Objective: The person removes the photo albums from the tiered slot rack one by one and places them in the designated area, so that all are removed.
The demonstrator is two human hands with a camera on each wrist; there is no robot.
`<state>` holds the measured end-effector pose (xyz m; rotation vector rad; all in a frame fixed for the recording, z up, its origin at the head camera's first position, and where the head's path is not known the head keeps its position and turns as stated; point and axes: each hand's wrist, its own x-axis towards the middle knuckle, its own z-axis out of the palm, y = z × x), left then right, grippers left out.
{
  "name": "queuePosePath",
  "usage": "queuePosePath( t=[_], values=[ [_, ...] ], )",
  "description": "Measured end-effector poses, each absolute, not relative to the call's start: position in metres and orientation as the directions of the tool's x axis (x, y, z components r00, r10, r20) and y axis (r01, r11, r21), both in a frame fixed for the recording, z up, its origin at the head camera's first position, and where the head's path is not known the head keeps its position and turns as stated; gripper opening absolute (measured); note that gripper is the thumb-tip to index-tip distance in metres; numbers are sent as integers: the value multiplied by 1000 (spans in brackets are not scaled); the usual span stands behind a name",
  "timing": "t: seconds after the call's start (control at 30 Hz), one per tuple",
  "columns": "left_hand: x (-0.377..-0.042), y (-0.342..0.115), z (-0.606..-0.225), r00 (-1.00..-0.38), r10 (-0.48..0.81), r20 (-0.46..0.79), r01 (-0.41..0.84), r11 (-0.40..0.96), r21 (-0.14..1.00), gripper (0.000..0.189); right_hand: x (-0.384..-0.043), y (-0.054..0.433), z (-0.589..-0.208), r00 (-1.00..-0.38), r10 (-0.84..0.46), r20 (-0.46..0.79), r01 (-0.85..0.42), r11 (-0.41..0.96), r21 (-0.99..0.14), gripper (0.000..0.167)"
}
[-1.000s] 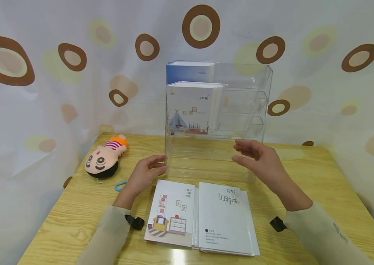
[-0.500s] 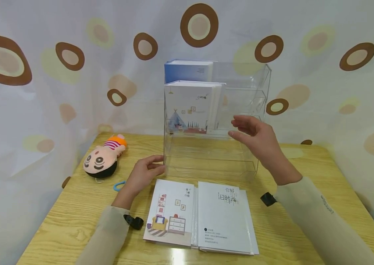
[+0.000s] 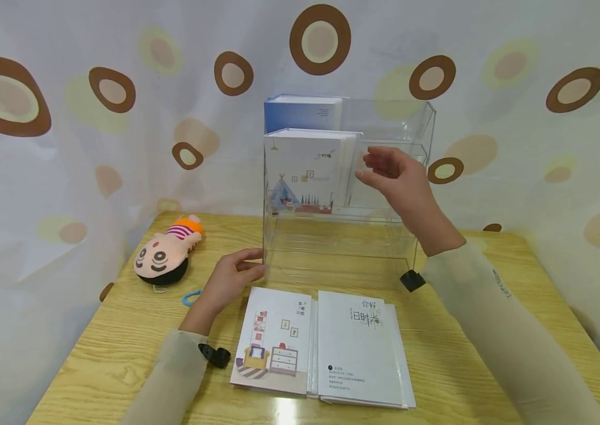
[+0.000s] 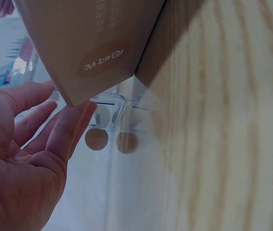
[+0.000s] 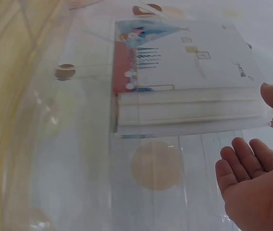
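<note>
My left hand (image 3: 228, 280) rests at the lower left edge of a clear acrylic rack (image 3: 342, 260), its fingertips against the side wall. In the left wrist view its fingers lie beside the brown spine of a book (image 4: 93, 48). My right hand (image 3: 400, 180) is raised in front of the rack, fingers slightly bent and thumb apart, holding nothing. Just left of it, a thick white book with a tent picture (image 3: 305, 171) stands in a front tier; the right wrist view shows a gap between hand and book. A blue-covered book (image 3: 302, 115) stands in the tier behind.
Two books lie side by side on the wooden table (image 3: 491, 360) before the rack: one with an armchair picture (image 3: 273, 342), one with a plain white cover (image 3: 360, 354). A plush doll (image 3: 167, 254) and a blue loop (image 3: 190, 298) are at left. A patterned curtain (image 3: 172, 47) hangs behind.
My right hand has risen from the rack's lower tiers to beside the tent-picture book, drifting slightly left. My left hand and the books have stayed in place.
</note>
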<state>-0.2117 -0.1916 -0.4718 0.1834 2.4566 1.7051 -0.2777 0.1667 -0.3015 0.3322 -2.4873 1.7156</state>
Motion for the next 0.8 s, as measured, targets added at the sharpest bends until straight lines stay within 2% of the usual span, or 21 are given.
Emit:
queuePosePath(
  t=[0.2,0.5,0.8],
  values=[
    [-211,-191,-470,-981,184,-61,6,344,939,53,-294,159,-292,-970,-131,204,-236,316,-919,67],
    [-210,-193,-472,-980,189,-63,6,343,939,53,-309,143,-286,-967,-139,213,-235,167,-958,60],
    [-211,-193,-471,-980,186,-66,2,342,940,52,-320,131,-283,-967,-132,220,-229,53,-972,43]
  ],
)
